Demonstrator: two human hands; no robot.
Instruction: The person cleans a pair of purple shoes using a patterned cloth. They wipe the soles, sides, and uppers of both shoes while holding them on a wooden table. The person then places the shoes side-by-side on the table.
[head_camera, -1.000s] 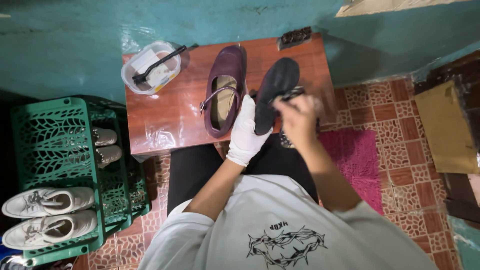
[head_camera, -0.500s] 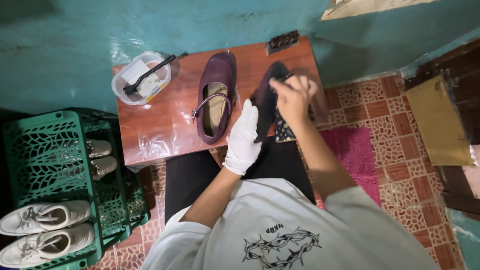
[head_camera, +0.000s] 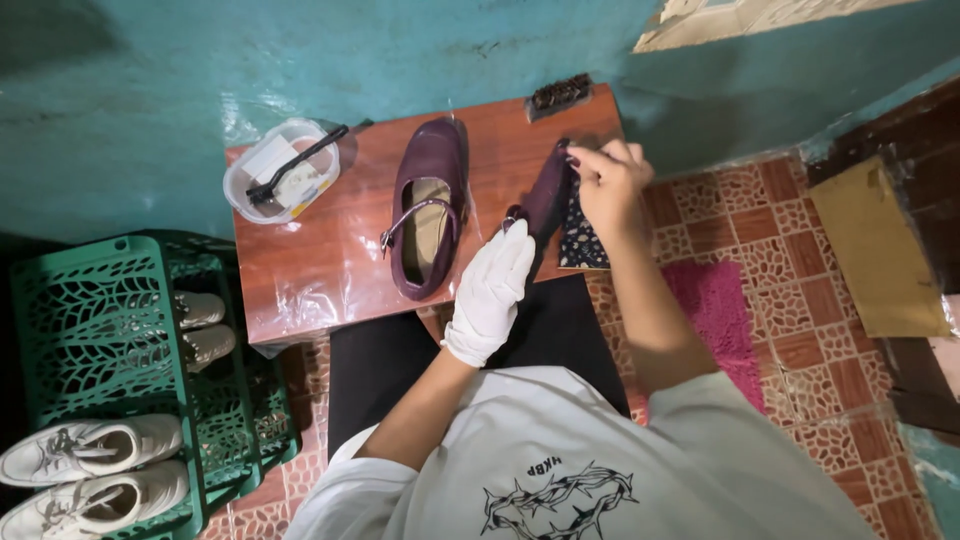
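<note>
A teal wall (head_camera: 300, 60) backs a low wooden table (head_camera: 330, 290) on patterned red floor tiles (head_camera: 770, 250).

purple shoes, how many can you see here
2: one purple strap shoe lies on the wooden table; the other purple shoe is held between the gloved left hand and bare right hand.

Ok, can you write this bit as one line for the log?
left hand: white glove, holds purple shoe | right hand: bare, on shoe's toe | second purple shoe: lying on wooden table | brush: at table's far edge
</note>
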